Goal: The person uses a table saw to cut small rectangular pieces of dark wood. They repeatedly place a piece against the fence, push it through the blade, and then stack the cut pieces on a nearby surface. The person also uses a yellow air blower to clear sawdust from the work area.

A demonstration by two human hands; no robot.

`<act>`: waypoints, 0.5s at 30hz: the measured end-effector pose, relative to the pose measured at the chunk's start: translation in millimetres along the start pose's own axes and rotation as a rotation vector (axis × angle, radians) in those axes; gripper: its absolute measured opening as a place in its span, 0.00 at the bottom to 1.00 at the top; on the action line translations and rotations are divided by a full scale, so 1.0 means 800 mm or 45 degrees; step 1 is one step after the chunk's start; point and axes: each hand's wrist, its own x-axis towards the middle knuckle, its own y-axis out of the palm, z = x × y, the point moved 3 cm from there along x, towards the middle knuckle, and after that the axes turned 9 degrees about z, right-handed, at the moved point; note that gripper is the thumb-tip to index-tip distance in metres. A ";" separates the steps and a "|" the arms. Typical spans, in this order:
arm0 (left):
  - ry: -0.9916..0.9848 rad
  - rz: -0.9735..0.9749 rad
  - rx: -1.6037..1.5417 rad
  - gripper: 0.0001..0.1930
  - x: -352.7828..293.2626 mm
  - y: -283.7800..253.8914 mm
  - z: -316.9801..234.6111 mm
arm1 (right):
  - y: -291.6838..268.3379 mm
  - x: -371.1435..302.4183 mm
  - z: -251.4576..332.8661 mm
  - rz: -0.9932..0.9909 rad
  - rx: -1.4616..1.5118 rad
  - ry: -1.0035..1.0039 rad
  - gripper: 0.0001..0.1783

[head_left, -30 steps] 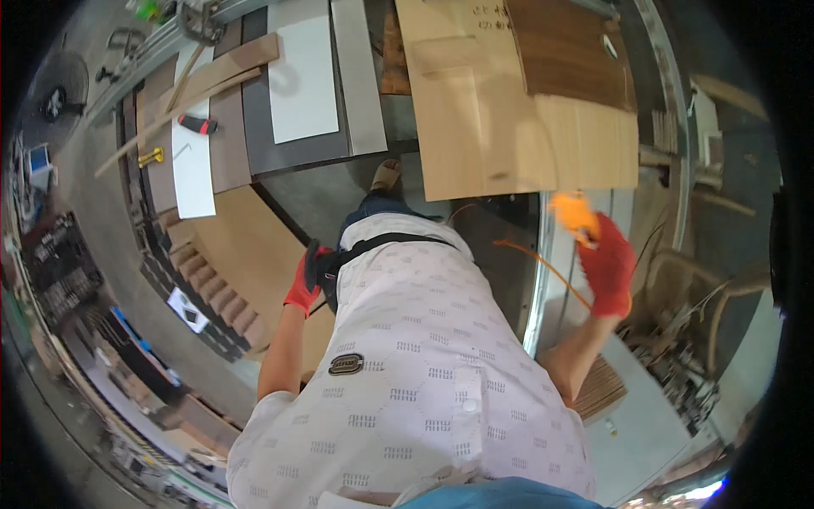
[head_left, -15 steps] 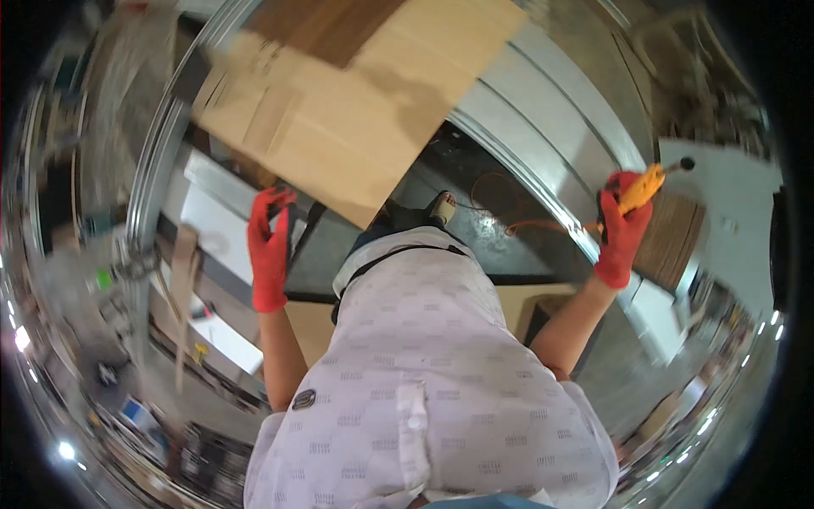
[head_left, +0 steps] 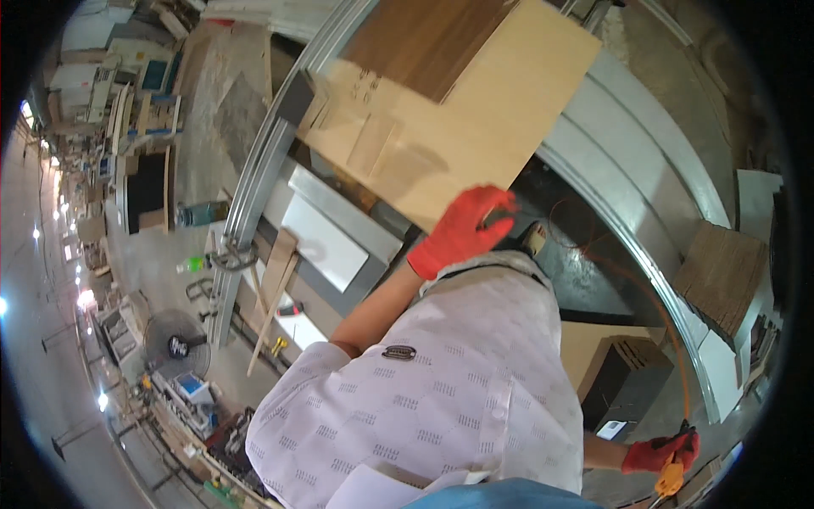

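One pale board (head_left: pixel 500 127), near corner by my left hand (head_left: pixel 466 227): fingers half curled, nothing seen in it, touching or not I can't tell. Well apart, right and rearward, my right hand (head_left: pixel 664 451) is closed round the orange tool (head_left: pixel 670 480), long axis roughly rearward, away from the board.

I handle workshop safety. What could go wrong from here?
The orange cord, leading to the orange tool in the right hand, runs beside the metal rail and might snag there. Cord near the person's foot could trip them. The left hand, near the pale board, might bump it.
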 end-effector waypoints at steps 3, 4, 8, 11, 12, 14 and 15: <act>0.234 0.299 0.189 0.17 0.020 0.023 -0.013 | -0.016 -0.009 -0.033 0.178 -0.262 -0.033 0.11; 0.274 0.278 0.175 0.17 0.025 0.027 -0.025 | -0.013 -0.023 -0.043 0.106 -0.126 0.077 0.11; 0.578 0.032 0.071 0.28 0.062 -0.021 -0.096 | -0.027 -0.089 -0.120 -0.337 0.445 0.439 0.09; 0.969 -0.195 0.056 0.28 0.089 -0.099 -0.168 | -0.010 -0.140 -0.185 -0.058 0.000 0.403 0.12; 1.131 -0.249 0.079 0.28 0.086 -0.128 -0.197 | 0.024 -0.146 -0.185 -0.038 0.174 0.491 0.15; 1.470 -0.302 0.115 0.27 0.071 -0.167 -0.250 | 0.087 -0.144 -0.178 0.065 0.419 0.579 0.22; 1.594 -0.318 0.168 0.27 0.056 -0.179 -0.276 | 0.141 -0.111 -0.099 0.234 0.559 0.467 0.20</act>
